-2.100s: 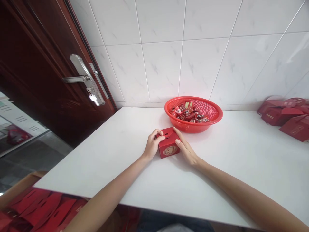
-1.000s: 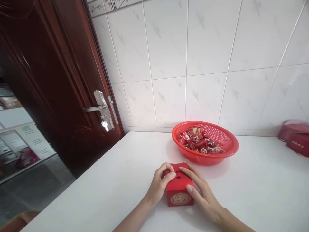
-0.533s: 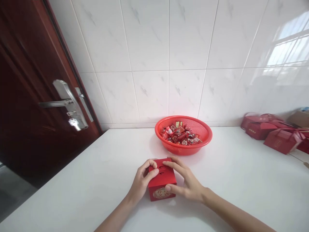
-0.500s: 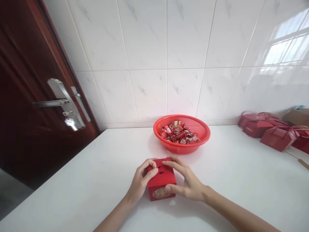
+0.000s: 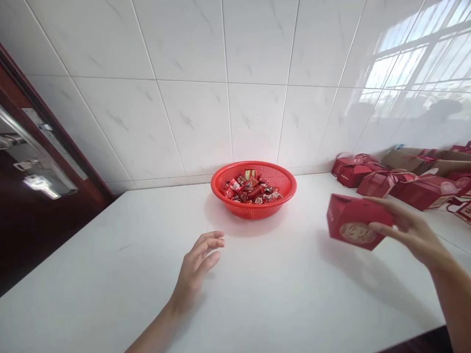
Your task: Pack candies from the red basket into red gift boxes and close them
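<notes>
A red gift box [image 5: 338,218] with a pale gold round design on its side hangs above the table at the right. My right hand [image 5: 414,233] grips it from its right side, thumb on the front face, other fingers behind the box. Over the middle of the table, my left hand [image 5: 200,260] holds nothing, its fingers loosely bent and apart. Beyond the left hand stands a red plastic basket [image 5: 253,212] with wrapped candies [image 5: 252,189] in it.
Several red gift boxes [image 5: 375,185] with ribbon handles stand at the back right, beside brown cardboard boxes [image 5: 401,159]. A white tiled wall [image 5: 191,127] closes off the white table [image 5: 121,255] behind. At the left is a dark red door [image 5: 14,196] with keys in its lock.
My right hand has lifted the red gift box off the table and carried it right. My left hand has let go of it. The view has turned to the right.
</notes>
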Demonstrator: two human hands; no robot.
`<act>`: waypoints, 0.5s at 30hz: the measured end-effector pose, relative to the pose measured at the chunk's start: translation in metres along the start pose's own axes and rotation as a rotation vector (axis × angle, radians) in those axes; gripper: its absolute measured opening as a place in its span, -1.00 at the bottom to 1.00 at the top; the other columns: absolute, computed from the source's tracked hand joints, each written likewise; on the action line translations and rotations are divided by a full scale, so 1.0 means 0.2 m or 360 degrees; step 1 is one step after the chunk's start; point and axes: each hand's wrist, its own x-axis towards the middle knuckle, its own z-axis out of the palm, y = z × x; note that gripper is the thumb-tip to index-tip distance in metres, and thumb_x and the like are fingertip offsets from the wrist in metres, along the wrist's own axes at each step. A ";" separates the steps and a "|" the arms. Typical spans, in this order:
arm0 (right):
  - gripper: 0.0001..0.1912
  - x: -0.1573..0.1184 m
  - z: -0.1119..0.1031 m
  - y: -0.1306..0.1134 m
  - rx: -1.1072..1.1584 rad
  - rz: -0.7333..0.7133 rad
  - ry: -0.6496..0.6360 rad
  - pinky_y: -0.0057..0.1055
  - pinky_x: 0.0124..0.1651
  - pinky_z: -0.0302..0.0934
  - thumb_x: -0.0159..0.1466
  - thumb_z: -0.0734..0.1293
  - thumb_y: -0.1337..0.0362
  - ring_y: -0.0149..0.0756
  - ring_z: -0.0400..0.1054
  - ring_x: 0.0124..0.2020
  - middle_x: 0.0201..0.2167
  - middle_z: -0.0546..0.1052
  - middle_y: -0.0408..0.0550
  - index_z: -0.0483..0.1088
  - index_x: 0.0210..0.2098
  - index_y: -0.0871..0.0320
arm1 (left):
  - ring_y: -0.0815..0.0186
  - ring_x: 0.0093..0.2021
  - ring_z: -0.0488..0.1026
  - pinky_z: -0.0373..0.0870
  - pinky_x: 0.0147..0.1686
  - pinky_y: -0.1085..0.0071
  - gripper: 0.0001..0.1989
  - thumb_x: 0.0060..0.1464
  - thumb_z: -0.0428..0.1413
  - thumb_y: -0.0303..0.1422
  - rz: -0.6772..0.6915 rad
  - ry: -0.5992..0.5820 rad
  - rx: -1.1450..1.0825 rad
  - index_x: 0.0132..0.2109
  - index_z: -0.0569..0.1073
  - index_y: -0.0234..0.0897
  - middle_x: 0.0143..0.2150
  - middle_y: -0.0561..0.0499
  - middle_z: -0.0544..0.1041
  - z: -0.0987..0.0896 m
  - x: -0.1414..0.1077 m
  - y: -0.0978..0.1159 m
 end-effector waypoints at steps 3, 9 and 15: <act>-0.14 0.05 -0.11 0.14 0.0079 0.0242 0.0307 -0.06 0.00 0.43 -0.19 0.60 -0.24 0.19 0.45 0.13 0.14 0.52 0.29 0.50 0.04 -0.02 | -0.08 0.16 0.41 0.38 0.18 0.04 -0.69 0.15 0.16 -0.03 -0.0033 -0.0067 0.0025 -0.20 0.62 -0.12 0.15 -0.17 0.49 0.01 0.00 0.00; -0.23 0.13 -0.13 0.32 0.0088 0.0416 0.0239 -0.07 0.10 0.37 -0.03 0.57 0.01 0.22 0.25 0.35 0.33 0.37 0.33 0.44 0.16 0.00 | -0.04 0.09 0.44 0.41 0.14 0.07 -0.69 0.11 0.18 -0.01 -0.0049 -0.0055 0.0061 -0.24 0.61 -0.12 0.13 -0.17 0.49 0.01 0.01 0.00; -0.19 0.14 -0.04 0.32 -0.0079 0.0386 0.0434 -0.10 0.31 0.19 0.14 0.37 0.17 0.09 0.12 0.44 0.40 0.25 0.32 0.23 0.38 0.12 | -0.02 0.04 0.45 0.41 0.10 0.09 -0.72 0.09 0.18 -0.04 -0.0058 -0.0043 0.0064 -0.27 0.60 -0.14 0.11 -0.18 0.49 0.02 0.02 0.01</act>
